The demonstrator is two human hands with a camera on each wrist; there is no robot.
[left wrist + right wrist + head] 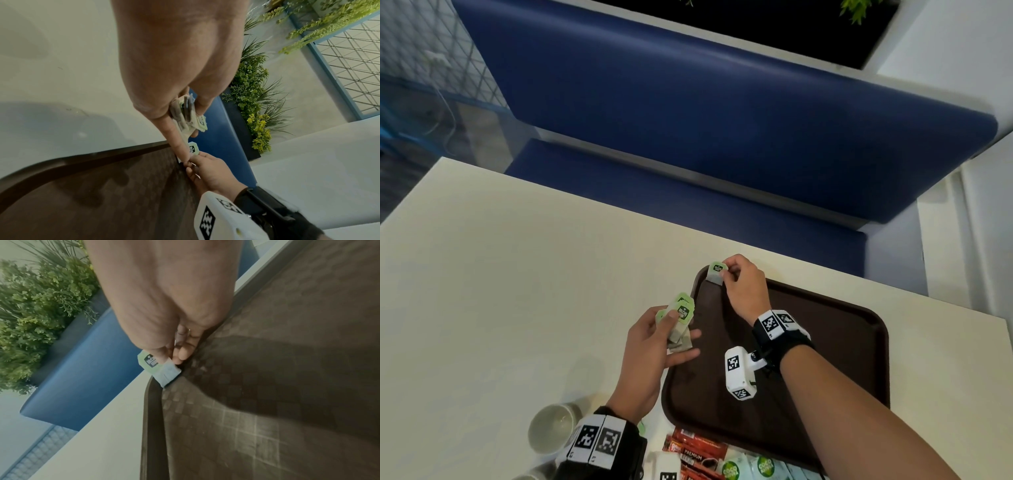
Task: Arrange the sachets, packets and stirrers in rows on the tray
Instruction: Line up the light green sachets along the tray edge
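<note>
The right hand (744,287) is pinching one green-tagged tea sachet (716,273) between thumb and fingertips, its lower end touching the brown tray (859,342) at the far left corner. The left hand (654,346) is gripping a fanned bunch of the same sachets (681,322), hovering over the tray's left edge. The tray floor is showing nothing else laid out, so this looks like the very first piece of the first row. Still waiting off the tray's near edge: red coffee packets (693,448) and pale green packets (748,467). No stirrers are in view. An empty cup (553,426) is sitting on the table (500,274), near left.
</note>
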